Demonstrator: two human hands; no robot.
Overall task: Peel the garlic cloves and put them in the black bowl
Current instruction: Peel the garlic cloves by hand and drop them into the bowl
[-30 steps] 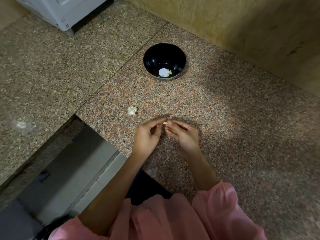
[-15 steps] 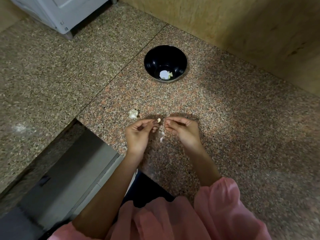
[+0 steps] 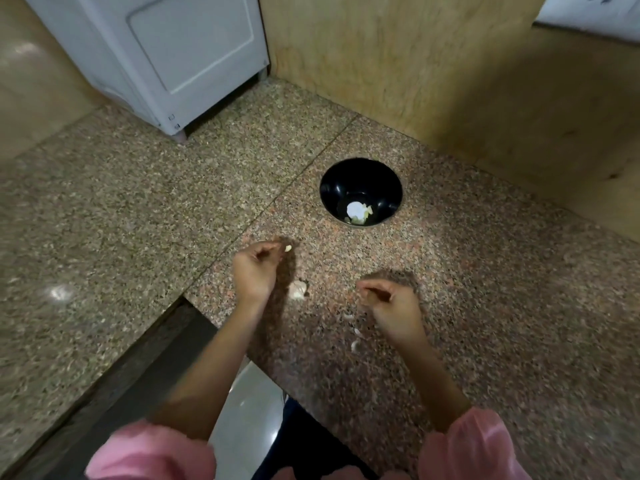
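The black bowl (image 3: 361, 188) stands on the granite counter (image 3: 485, 289) with pale peeled cloves (image 3: 359, 212) at its bottom. My left hand (image 3: 254, 271) pinches a small pale garlic clove (image 3: 287, 248) at its fingertips, short of the bowl and to its lower left. My right hand (image 3: 393, 308) hovers over the counter with fingers curled together; nothing shows in it. A clump of unpeeled garlic (image 3: 298, 289) lies between the hands, close to my left wrist. Bits of peel (image 3: 356, 336) lie beside my right hand.
A white appliance (image 3: 166, 57) stands at the back left. A wooden wall (image 3: 415, 71) runs behind the bowl. The counter has a cut-out edge at the lower left with a gap down to the floor (image 3: 249, 410). Pink sleeves (image 3: 474, 448) fill the bottom.
My hands have come apart. The left hand moved up toward the bowl carrying the clove; the right hand drew away to the right. Peel pieces now lie on the counter. The camera tilted up.
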